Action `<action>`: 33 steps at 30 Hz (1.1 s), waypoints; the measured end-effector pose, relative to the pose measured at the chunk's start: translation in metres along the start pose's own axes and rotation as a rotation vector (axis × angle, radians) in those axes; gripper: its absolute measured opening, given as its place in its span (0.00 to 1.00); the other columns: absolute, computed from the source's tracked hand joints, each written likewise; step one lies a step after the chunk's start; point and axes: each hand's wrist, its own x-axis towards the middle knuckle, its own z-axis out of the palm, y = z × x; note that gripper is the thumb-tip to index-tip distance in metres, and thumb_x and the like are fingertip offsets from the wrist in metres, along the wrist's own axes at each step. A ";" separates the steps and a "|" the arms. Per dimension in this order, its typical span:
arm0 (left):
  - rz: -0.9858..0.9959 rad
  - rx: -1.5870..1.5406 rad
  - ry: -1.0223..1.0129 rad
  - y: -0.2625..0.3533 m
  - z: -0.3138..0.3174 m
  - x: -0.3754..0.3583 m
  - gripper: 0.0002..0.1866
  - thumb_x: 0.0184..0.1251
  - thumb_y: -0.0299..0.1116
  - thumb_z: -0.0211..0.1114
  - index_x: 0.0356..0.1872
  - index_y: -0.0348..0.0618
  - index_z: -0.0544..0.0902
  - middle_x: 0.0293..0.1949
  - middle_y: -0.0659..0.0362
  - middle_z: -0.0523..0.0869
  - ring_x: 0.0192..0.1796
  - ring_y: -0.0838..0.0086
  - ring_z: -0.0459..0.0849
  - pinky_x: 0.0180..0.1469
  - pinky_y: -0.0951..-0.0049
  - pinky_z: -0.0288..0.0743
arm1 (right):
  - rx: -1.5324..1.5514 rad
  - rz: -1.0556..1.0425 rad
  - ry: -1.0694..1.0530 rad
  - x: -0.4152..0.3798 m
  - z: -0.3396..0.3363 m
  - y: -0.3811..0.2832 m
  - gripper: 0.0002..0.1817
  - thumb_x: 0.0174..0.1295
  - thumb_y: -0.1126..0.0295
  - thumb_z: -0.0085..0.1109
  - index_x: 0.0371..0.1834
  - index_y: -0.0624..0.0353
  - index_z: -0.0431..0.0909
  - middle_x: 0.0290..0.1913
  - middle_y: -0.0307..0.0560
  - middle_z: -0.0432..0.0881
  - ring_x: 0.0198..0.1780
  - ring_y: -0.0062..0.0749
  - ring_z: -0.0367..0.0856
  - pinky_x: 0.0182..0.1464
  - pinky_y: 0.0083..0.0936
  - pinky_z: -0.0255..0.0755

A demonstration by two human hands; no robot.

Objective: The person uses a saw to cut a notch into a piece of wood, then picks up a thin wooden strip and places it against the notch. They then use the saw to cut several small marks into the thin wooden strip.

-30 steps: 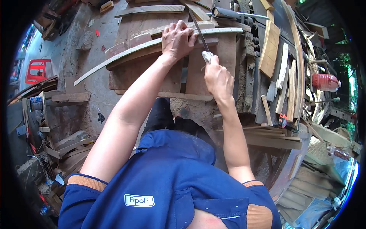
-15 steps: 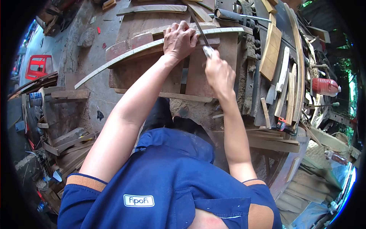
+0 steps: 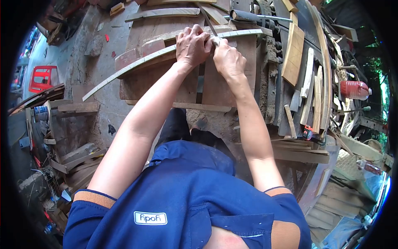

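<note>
A long, thin curved wooden strip (image 3: 137, 62) with marks along it lies across the wooden boards of the workbench (image 3: 159, 89). My left hand (image 3: 192, 46) is closed over this strip near its middle, pressing it against the blocks beneath. My right hand (image 3: 229, 59) is wrapped round the pale handle of a long, dark, narrow tool (image 3: 207, 18), which points up and to the left across the strip. The two hands are close together, with the tool's handle just right of my left fingers. Whether the tool's edge touches the strip is hidden by the fingers.
Wooden pieces (image 3: 293, 54) and a curved strip (image 3: 323, 62) lie on the right. A dark cylinder (image 3: 244, 16) with a metal rod is beyond my right hand. A red chair (image 3: 42, 79) stands at the far left, and a red-filled bottle (image 3: 355, 90) at the far right.
My right hand has moved up and left with the tool, closer to my left hand. The tool has slid further across the strip. My left hand holds nearly the same place.
</note>
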 end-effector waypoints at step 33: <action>0.005 0.001 0.015 -0.001 0.003 0.000 0.12 0.62 0.47 0.66 0.34 0.51 0.88 0.42 0.61 0.80 0.49 0.63 0.78 0.53 0.58 0.69 | -0.021 0.059 -0.080 -0.020 -0.016 0.001 0.13 0.71 0.63 0.44 0.46 0.61 0.72 0.34 0.64 0.86 0.39 0.57 0.88 0.42 0.51 0.80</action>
